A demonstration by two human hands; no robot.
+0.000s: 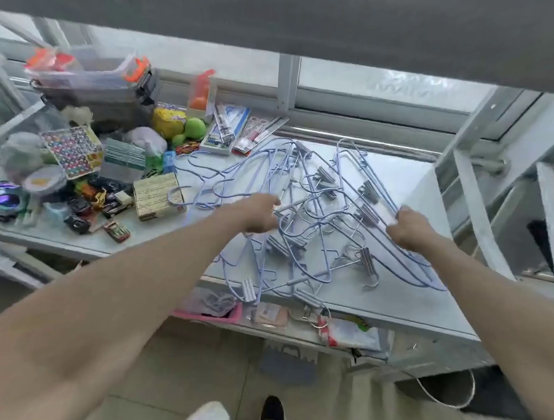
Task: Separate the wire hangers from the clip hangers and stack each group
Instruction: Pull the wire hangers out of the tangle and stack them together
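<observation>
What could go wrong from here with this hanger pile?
1. Hooks in the tangled pile interlock, so lifting the wire hangers gripped by the right hand may drag clip hangers along.
2. Some clips sit at the table's front edge; a tug could likely drop them.

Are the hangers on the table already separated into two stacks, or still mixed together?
Still mixed: wire hangers and clip hangers lie tangled in one heap on the table, no separate stacks.

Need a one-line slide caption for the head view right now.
Right hand grips a bundle of wire hangers while left hand reaches into the tangled clip hangers on the metal table.
</observation>
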